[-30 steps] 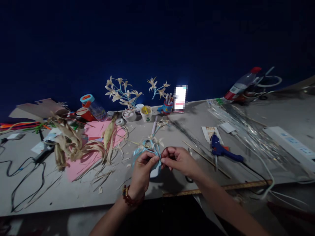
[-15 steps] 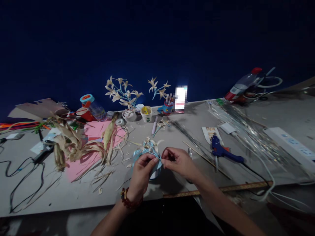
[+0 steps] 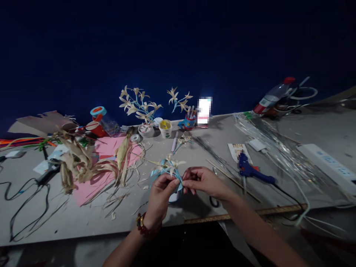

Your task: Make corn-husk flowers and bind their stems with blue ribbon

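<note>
My left hand point(image 3: 162, 191), a beaded bracelet at its wrist, is closed on the blue-wrapped stem of a pale dried-husk flower point(image 3: 171, 163). Fingertips of my right hand point(image 3: 202, 181) pinch a light blue strip point(image 3: 180, 184) against that stem, close to the left thumb. Loops of shiny blue ribbon point(image 3: 156, 174) show behind the left hand. Below the fingers, a white round object point(image 3: 174, 197) is partly covered, and I cannot tell its kind. Just right of my right hand lie scissors point(image 3: 214, 202), mostly hidden by the forearm.
Dried corn husks point(image 3: 79, 163) cover pink paper point(image 3: 96, 189) on the left. Finished husk-flower branches point(image 3: 136, 102) stand at the back. To the right are a blue glue gun point(image 3: 250, 168), a thin stick point(image 3: 233, 181), wires point(image 3: 217, 152) and a power strip point(image 3: 328, 163).
The flower head has tilted slightly to the right and down. My right fingers have shifted a little around the stem, and more of the scissors' handle shows. The left hand stays nearly still.
</note>
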Demonstrator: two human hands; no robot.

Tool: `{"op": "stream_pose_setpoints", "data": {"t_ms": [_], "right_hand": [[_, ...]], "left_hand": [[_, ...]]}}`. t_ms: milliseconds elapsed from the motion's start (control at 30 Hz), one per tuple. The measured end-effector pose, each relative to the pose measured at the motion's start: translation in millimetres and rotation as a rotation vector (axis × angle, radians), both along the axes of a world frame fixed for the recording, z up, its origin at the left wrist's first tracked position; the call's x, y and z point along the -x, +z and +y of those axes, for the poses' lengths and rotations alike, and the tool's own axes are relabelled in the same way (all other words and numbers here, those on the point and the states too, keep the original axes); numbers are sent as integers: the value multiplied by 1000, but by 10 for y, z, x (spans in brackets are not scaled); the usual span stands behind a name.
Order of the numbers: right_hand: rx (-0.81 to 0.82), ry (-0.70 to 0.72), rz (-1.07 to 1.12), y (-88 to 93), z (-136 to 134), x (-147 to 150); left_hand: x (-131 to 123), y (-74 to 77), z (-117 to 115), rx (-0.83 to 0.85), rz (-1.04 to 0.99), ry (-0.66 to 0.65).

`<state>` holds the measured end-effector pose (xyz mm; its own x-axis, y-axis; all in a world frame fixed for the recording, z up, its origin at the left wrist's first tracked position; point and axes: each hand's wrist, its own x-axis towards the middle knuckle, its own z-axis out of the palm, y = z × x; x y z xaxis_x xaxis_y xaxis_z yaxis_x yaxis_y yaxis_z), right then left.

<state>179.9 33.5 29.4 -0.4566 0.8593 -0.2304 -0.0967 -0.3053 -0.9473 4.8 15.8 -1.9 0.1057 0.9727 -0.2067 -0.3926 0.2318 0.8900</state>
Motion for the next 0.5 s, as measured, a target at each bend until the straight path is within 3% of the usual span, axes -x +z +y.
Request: {"op": "stream_pose_setpoints", "data": {"t_ms": [500], "right_hand": [[13,-62,24,-51,-1,26]], "left_hand": [[25,46,-2,-113,141,7]]}}
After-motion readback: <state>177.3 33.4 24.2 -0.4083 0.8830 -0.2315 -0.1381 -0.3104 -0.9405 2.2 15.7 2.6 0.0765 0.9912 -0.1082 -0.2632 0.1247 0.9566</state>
